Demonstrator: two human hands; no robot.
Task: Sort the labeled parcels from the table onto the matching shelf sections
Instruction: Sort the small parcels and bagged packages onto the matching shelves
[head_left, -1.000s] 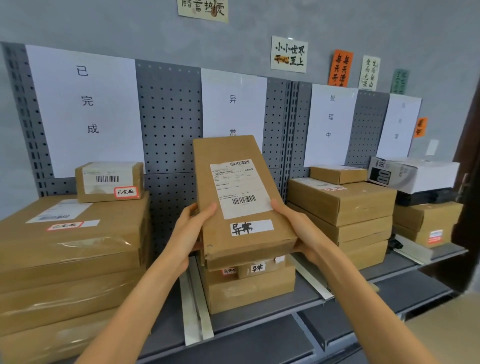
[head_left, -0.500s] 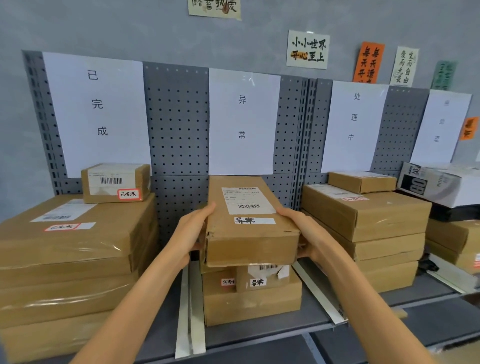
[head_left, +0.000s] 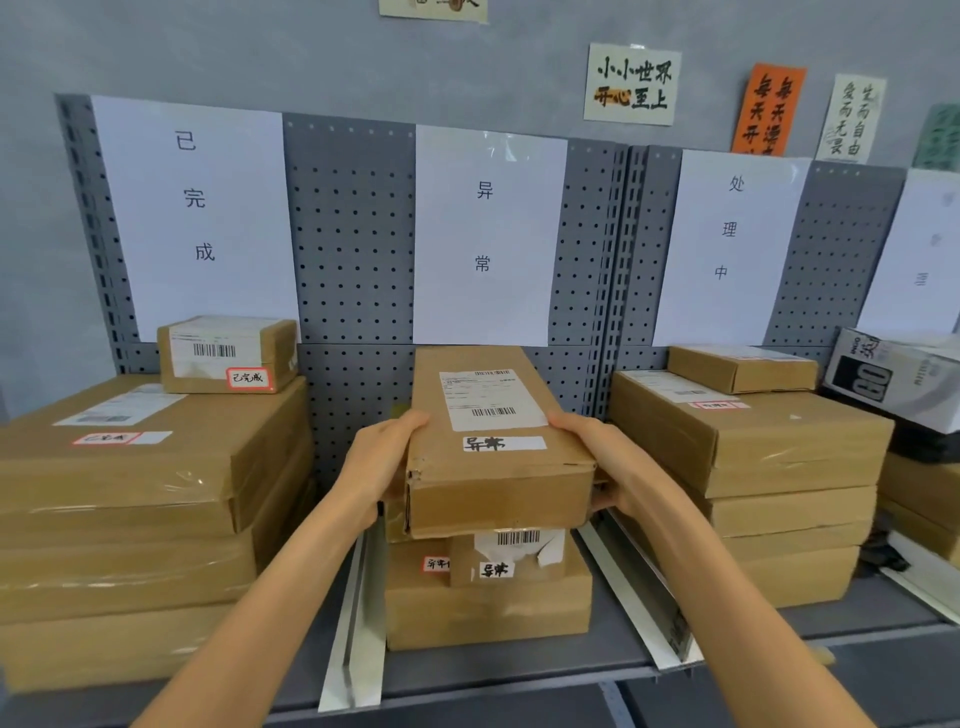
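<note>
A parcel sorting room: labelled cartons (head_left: 150, 467) on signed shelving (head_left: 353, 249).

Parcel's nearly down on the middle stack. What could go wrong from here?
1. The long parcel seems to rest mostly on a smaller box, and its near end juts past that box, so it might tip forward once released.
2. The left hand and right hand grip its sides low, so fingers may get pinched against the boxes underneath.
3. Pushing it back could shift the small box on the bottom box.
</note>
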